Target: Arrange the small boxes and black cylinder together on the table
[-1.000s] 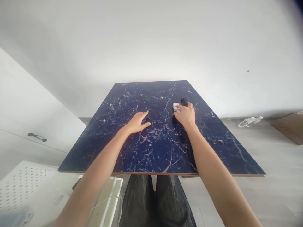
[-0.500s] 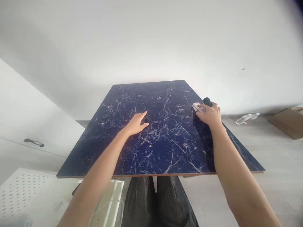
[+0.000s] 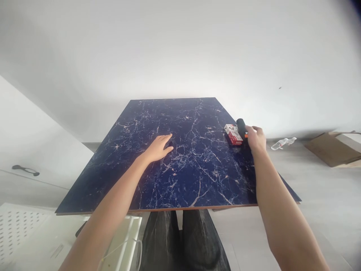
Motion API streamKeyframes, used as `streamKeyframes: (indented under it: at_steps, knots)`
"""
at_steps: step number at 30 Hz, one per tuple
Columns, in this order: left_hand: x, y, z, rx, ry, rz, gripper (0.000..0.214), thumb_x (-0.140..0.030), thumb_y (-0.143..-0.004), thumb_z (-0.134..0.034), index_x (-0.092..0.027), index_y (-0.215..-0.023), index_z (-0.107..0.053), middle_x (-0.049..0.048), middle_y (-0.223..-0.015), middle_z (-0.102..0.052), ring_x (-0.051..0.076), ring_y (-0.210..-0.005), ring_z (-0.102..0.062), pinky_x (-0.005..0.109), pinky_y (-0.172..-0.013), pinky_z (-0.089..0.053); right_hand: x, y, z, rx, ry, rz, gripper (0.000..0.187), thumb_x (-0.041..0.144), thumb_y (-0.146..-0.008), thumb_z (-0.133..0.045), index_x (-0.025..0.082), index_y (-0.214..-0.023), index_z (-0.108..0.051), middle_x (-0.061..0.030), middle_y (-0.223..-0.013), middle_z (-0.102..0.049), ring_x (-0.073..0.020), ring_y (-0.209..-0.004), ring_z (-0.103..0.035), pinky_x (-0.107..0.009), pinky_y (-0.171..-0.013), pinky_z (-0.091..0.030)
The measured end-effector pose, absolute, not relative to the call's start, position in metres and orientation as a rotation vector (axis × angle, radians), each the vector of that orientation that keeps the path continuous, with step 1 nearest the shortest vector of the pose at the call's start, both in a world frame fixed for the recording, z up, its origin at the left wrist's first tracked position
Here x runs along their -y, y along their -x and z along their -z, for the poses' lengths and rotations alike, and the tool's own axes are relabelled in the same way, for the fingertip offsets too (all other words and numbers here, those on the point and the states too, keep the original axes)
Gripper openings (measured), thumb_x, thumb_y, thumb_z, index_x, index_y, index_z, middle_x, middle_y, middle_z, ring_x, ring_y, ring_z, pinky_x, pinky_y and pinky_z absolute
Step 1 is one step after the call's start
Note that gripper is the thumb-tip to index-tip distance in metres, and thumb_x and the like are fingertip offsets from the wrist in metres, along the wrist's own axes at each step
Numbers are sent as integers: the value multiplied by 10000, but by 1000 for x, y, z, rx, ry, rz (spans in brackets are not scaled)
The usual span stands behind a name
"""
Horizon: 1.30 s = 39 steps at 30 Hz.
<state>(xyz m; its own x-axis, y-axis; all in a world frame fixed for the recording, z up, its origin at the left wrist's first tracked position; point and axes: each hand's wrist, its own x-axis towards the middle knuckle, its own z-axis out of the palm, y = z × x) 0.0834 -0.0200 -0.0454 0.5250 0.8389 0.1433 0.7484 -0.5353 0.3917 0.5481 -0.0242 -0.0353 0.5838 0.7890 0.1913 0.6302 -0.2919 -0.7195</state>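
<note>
My left hand is over the middle of the dark blue, white-veined tabletop, fingers stretched out and thumb apart, holding nothing. At the tabletop's right edge, my right hand has its fingers curled at the right side of a black cylindrical object with an orange patch. The hand hides part of that object, so its kind is unclear. Just left of it, a small red-and-white box lies on the tabletop, free of both hands.
A pale wall rises behind the tabletop. On the floor to the right lie a clear plastic bottle and an open cardboard box. White furniture with a dark handle stands at left, above a white perforated panel.
My right hand has let go of the red-and-white box and shifted to the black cylindrical object beside it. The left hand stays over the tabletop. The view has turned slightly right.
</note>
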Motion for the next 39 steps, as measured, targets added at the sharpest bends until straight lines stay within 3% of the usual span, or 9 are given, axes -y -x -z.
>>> streamKeyframes:
  at_steps: [3, 7, 12, 19, 22, 25, 29, 33, 39]
  knots:
    - [20, -83, 46, -1328, -2481, -452, 681, -543, -1022, -451, -279, -1632, -300, 81, -1662, -376, 311, -1538, -313, 499, -1242, -296, 32, -539, 37, 1220, 2039, -219, 942, 662, -785, -656, 207, -1558, -367, -191, -1391, -581, -384, -1249, -575, -523, -1051, -438]
    - [20, -83, 46, -1320, -2476, -460, 677, -559, -1023, -443, -286, -1628, -309, 76, -1665, -371, 308, -1545, -301, 507, -1247, -286, 43, -532, 38, 1477, 2106, -157, 1223, 587, -635, -816, 179, -1631, -236, -252, -1468, -485, -446, -1273, -548, -554, -1036, -441]
    - [22, -85, 43, -1328, -2473, -444, 665, -564, -1029, -425, -276, -1621, -330, 76, -1664, -374, 308, -1543, -302, 507, -1251, -280, 49, -539, 42, 1579, 2052, -136, 1119, 603, -690, -780, 196, -1612, -296, -194, -1350, -586, -403, -1192, -594, -510, -994, -473]
    - [21, -84, 45, -1334, -2479, -428, 663, -575, -1031, -412, -280, -1619, -337, 75, -1669, -364, 313, -1549, -293, 527, -1257, -272, 52, -531, 42, 1555, 2045, -68, 1071, 642, -730, -741, 207, -1606, -305, -213, -1475, -454, -402, -1284, -511, -529, -1058, -432]
    - [20, -84, 46, -1339, -2490, -429, 659, -573, -1033, -406, -268, -1614, -350, 81, -1665, -372, 314, -1547, -296, 526, -1256, -275, 49, -513, 34, 1524, 2002, 172, 813, 611, -856, -616, 224, -1545, -426, -205, -1568, -359, -423, -1402, -380, -586, -1111, -368]
    - [20, -84, 46, -1336, -2502, -444, 651, -576, -1031, -412, -266, -1603, -375, 85, -1651, -396, 312, -1538, -316, 519, -1256, -275, 39, -488, 27, 1653, 1926, 431, 489, 443, -947, -496, 221, -1364, -623, -167, -1609, -355, -426, -1468, -274, -661, -1136, -288]
    - [20, -85, 46, -1345, -2508, -450, 641, -560, -1033, -418, -255, -1596, -391, 92, -1642, -409, 308, -1536, -317, 516, -1259, -276, 20, -465, 31, 1880, 1877, 533, 384, 268, -895, -511, 137, -1180, -732, -171, -1608, -384, -446, -1510, -177, -722, -1156, -199]
    - [20, -84, 46, -1350, -2512, -429, 639, -575, -1035, -403, -266, -1594, -398, 84, -1652, -393, 314, -1539, -308, 537, -1254, -280, 15, -467, 36, 1771, 1963, 511, 379, 274, -893, -508, 126, -1130, -762, -187, -1577, -417, -451, -1488, -230, -703, -1148, -229]
    - [20, -85, 45, -1358, -2485, -406, 637, -602, -1031, -391, -282, -1581, -422, 75, -1657, -386, 326, -1546, -291, 556, -1252, -277, 26, -495, 26, 1343, 1853, 373, 481, 411, -974, -387, 202, -1297, -677, -170, -1492, -495, -326, -1378, -431, -528, -1139, -342]
